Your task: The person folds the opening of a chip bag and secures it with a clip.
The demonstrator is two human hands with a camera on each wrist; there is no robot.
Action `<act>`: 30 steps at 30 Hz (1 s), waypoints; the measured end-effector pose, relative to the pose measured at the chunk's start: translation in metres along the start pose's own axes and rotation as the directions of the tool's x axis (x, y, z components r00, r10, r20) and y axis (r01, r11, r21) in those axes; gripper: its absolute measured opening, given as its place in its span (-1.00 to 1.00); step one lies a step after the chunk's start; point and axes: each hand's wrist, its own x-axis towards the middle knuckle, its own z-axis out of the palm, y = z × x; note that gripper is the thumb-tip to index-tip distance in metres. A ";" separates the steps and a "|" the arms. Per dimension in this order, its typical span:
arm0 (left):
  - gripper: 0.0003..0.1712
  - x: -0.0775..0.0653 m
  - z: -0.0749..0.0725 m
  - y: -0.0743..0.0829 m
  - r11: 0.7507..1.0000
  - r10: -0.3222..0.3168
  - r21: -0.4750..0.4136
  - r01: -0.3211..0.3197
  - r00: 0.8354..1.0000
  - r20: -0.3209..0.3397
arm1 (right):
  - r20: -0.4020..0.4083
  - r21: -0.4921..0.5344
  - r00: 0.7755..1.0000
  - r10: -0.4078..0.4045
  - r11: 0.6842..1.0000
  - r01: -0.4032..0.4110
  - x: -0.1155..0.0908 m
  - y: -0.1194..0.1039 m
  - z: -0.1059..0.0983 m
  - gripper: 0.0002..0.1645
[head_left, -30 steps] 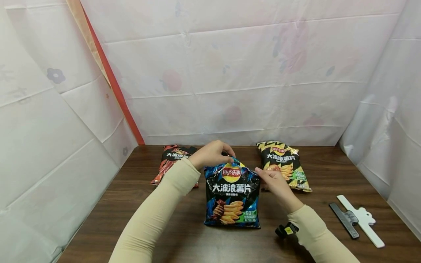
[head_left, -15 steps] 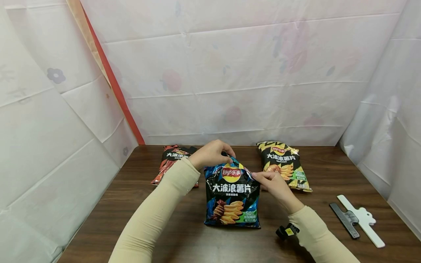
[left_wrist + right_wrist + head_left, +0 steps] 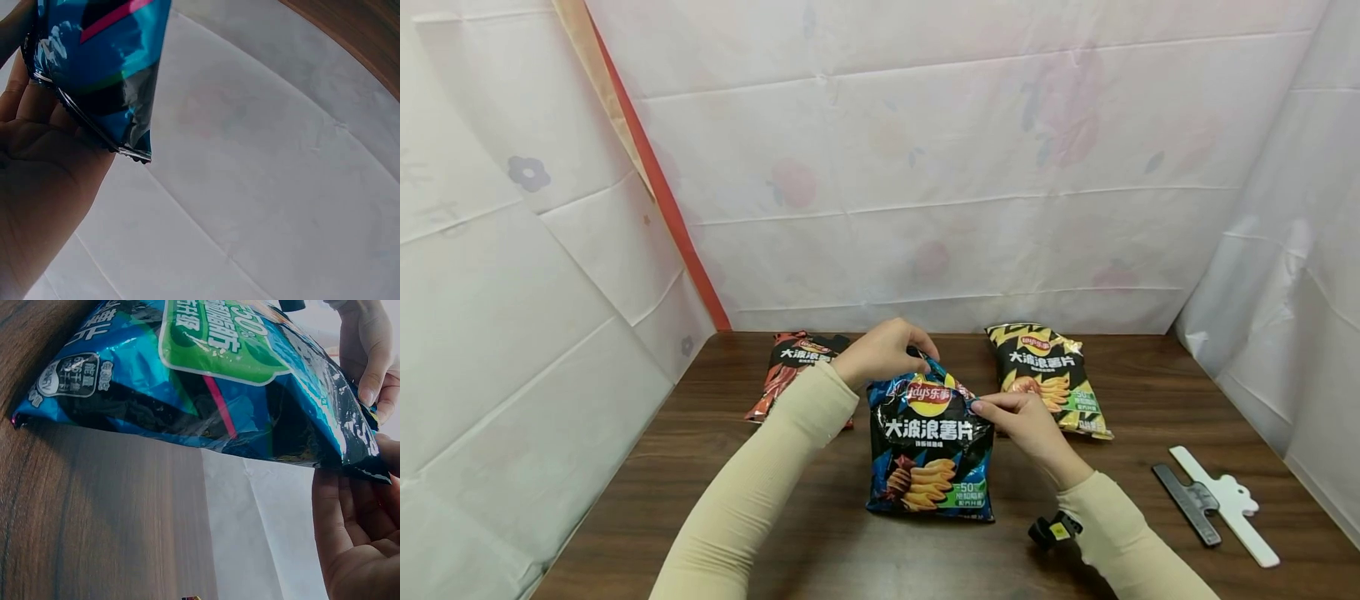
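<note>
A blue and black bag of Lay's potato chips (image 3: pixel 928 450) stands upright on the wooden table in the head view, its printed front facing me. My left hand (image 3: pixel 883 354) grips its top edge from behind and above. At the upper right corner my right hand (image 3: pixel 1022 421) pinches the film between thumb and fingers. The top of the bag slopes down and creases toward that corner. In the left wrist view the crimped end of the bag (image 3: pixel 94 81) lies against the left fingers. The right wrist view has the right fingertips (image 3: pixel 331 494) under the bag's corner.
Behind the left forearm lies a red chip bag (image 3: pixel 782 367), partly covered. A yellow and black chip bag (image 3: pixel 1037 367) lies at the back right. Two bag clips, one dark grey (image 3: pixel 1183 500) and one white (image 3: pixel 1228 504), lie near the right edge. White curtains (image 3: pixel 962 167) surround the table.
My right hand has shifted slightly left and down, drawing the bag's upper right corner inward. The left hand keeps its grip nearly in place.
</note>
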 end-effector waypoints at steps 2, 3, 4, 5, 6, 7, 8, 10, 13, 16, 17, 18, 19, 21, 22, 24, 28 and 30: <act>-0.85 0.000 0.000 0.000 1.000 -0.003 0.007 0.003 1.000 0.006 | -0.003 -0.004 1.000 -0.006 1.000 0.006 0.000 0.000 0.000 -0.60; -0.85 0.000 -0.001 0.000 1.000 -0.005 0.013 0.005 1.000 0.012 | -0.005 -0.006 1.000 -0.008 1.000 0.008 0.000 0.001 0.000 -0.61; -0.84 0.000 -0.001 0.000 1.000 -0.007 0.014 0.007 1.000 0.020 | -0.009 -0.008 1.000 -0.009 1.000 0.008 0.000 0.001 0.001 -0.61; -0.83 -0.001 -0.002 0.001 1.000 -0.009 0.013 0.009 1.000 0.030 | -0.012 -0.009 1.000 -0.009 1.000 0.009 0.000 0.001 0.001 -0.61; -0.82 -0.001 -0.002 0.001 1.000 -0.011 0.013 0.010 0.999 0.041 | -0.016 -0.008 1.000 -0.010 1.000 0.010 0.000 0.001 0.001 -0.61; -0.81 -0.001 -0.003 0.001 1.000 -0.010 0.014 0.009 0.999 0.052 | -0.020 -0.010 1.000 -0.012 1.000 0.012 0.000 0.001 0.001 -0.61; -0.79 -0.002 -0.004 0.001 1.000 -0.008 0.016 0.007 0.998 0.064 | -0.023 -0.010 1.000 -0.012 1.000 0.012 0.000 0.001 0.001 -0.62; -0.76 -0.003 -0.005 0.002 1.000 -0.007 0.025 0.005 0.997 0.083 | -0.027 -0.009 1.000 -0.016 1.000 0.016 0.000 0.000 0.002 -0.63; -0.73 -0.003 -0.007 0.003 0.998 -0.004 0.056 -0.001 0.996 0.084 | -0.027 -0.008 0.999 -0.027 1.000 0.027 -0.001 -0.001 0.002 -0.63; -0.66 -0.004 -0.008 0.003 0.997 -0.016 0.072 0.011 0.997 0.069 | -0.028 -0.007 0.999 -0.033 0.999 0.033 -0.001 -0.001 0.003 -0.63; -0.64 -0.004 -0.008 0.003 0.997 -0.022 0.074 0.017 0.998 0.065 | -0.029 -0.008 0.999 -0.035 0.999 0.034 -0.001 -0.001 0.003 -0.63; -0.63 -0.004 -0.008 0.003 0.997 -0.027 0.077 0.022 0.998 0.061 | -0.031 -0.008 0.999 -0.035 0.999 0.035 -0.001 0.000 0.003 -0.64; -0.63 -0.004 -0.008 0.002 0.997 -0.029 0.075 0.025 0.998 0.060 | -0.033 -0.009 0.999 -0.036 0.999 0.036 -0.001 0.000 0.003 -0.64; -0.67 -0.003 -0.008 0.001 0.997 -0.027 0.067 0.023 0.998 0.060 | -0.036 -0.012 0.998 -0.045 0.999 0.044 -0.002 0.000 0.003 -0.65; -0.69 -0.003 -0.008 0.001 0.998 -0.023 0.065 0.019 0.998 0.060 | -0.038 -0.010 0.998 -0.046 0.999 0.045 -0.002 0.000 0.003 -0.66; -0.74 -0.003 -0.008 0.000 0.998 -0.014 0.060 0.011 0.998 0.056 | -0.044 -0.008 0.998 -0.050 0.999 0.049 -0.002 0.000 0.003 -0.66; -0.79 -0.002 -0.007 -0.001 0.998 -0.011 0.062 0.008 0.999 0.043 | -0.050 -0.010 0.997 -0.054 0.999 0.054 -0.002 0.000 0.003 -0.67; -0.80 -0.002 -0.007 -0.001 0.998 -0.016 0.065 0.013 0.999 0.039 | -0.049 -0.012 0.997 -0.055 0.998 0.055 -0.002 0.000 0.003 -0.67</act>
